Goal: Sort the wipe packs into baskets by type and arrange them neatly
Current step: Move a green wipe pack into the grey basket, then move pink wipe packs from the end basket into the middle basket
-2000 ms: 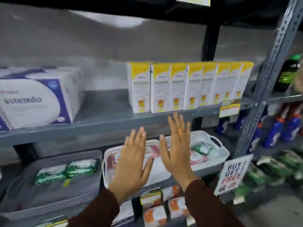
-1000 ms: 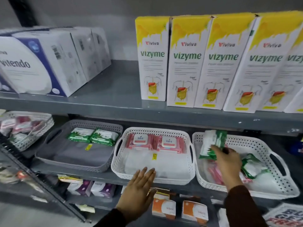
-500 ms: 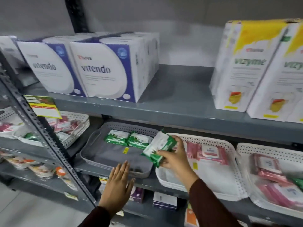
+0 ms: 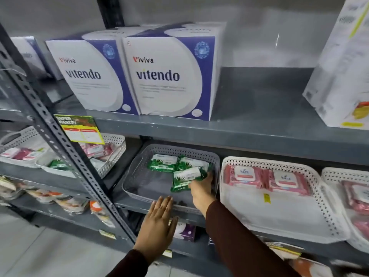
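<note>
A grey perforated basket (image 4: 137, 170) sits on the middle shelf with two green wipe packs (image 4: 162, 162) lying at its back. My right hand (image 4: 201, 189) reaches into the basket, shut on a third green wipe pack (image 4: 185, 177), held just in front of those two. My left hand (image 4: 159, 222) is flat with fingers apart, fingertips at the basket's front rim. To the right, a white basket (image 4: 279, 216) holds two pink wipe packs (image 4: 265, 176) side by side at its back.
A slanted grey shelf upright (image 4: 60, 140) crosses in front on the left. Behind it, a white basket (image 4: 111, 154) holds mixed pink and green packs. Another white basket (image 4: 329, 174) with pink packs is at the far right. Vitendo boxes (image 4: 159, 76) stand on the upper shelf.
My right hand carried the green pack from above the white basket's edge down into the grey basket, in front of the two packs there. My left hand stayed by the basket's front.
</note>
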Motion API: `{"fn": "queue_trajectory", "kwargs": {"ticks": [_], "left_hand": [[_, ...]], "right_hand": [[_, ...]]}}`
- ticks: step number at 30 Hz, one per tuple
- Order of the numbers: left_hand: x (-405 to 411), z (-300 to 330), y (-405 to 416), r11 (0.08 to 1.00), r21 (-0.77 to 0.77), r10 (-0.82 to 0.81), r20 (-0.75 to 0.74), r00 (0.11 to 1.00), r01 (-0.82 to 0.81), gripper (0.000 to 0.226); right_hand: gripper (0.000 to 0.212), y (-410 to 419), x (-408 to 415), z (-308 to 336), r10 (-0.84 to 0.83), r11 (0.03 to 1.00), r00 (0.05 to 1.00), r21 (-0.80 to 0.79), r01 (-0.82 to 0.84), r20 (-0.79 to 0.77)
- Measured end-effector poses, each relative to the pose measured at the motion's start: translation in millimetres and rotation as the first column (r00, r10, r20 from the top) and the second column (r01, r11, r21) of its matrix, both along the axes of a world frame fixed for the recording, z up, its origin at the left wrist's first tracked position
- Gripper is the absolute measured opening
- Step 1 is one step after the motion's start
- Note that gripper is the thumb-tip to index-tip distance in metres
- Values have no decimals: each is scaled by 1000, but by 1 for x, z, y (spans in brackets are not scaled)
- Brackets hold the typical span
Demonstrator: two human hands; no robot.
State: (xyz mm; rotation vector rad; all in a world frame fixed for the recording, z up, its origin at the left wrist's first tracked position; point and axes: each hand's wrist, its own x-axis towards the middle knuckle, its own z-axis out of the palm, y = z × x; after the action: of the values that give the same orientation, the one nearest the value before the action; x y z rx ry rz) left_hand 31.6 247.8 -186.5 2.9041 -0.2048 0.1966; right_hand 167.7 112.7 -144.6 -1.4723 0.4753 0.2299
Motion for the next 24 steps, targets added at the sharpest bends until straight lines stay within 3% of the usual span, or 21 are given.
{"fn": "queue_trajectory", "kwargs": {"ticks": [2, 4, 6, 10, 12, 15, 18, 20, 21, 22, 24], "left_hand": [[3, -2, -6, 1000, -11, -5, 63, 998, 5, 61], [5, -3, -25, 998, 2, -70, 71, 995, 70, 60], [9, 3, -53, 991, -32, -129, 53, 990, 130, 59], [21, 13, -130, 944, -80, -306, 154, 940, 320, 58], [24, 15, -173, 907, -119, -383, 169, 908, 405, 57], [27, 13, -237, 860, -128, -475, 154, 866, 494, 57], [27, 5, -288, 826, -38, -554, 127, 823, 562, 53], [27, 0, -309, 826, 11, -561, 124, 819, 564, 52], [26, -1, -318, 835, 20, -548, 127, 827, 550, 51], [25, -1, -325, 846, 20, -531, 130, 837, 533, 51], [24, -1, -335, 861, 18, -505, 147, 850, 509, 50]], "right_hand": [[72, -3, -3, 3, 18, 1000, 999, 25, -17, -33], [77, -13, -8, 10, 72, 983, 995, 176, -60, -63], [74, -37, -17, 27, 95, 970, 995, 221, -97, 19], [46, -134, -33, 54, -81, 990, 958, 134, 45, 274], [42, -193, -40, 57, -151, 989, 924, 53, 142, 352], [38, -288, -51, 52, -184, 905, 889, -281, 320, 420], [23, -381, -65, 39, -99, 683, 959, -682, 259, 265], [22, -435, -70, 25, -19, 465, 999, -884, 47, 43], [25, -459, -71, 19, -3, 402, 998, -914, -55, -61], [28, -479, -71, 14, 3, 382, 989, -914, -139, -149], [29, -507, -68, 9, -7, 448, 975, -872, -195, -222]]}}
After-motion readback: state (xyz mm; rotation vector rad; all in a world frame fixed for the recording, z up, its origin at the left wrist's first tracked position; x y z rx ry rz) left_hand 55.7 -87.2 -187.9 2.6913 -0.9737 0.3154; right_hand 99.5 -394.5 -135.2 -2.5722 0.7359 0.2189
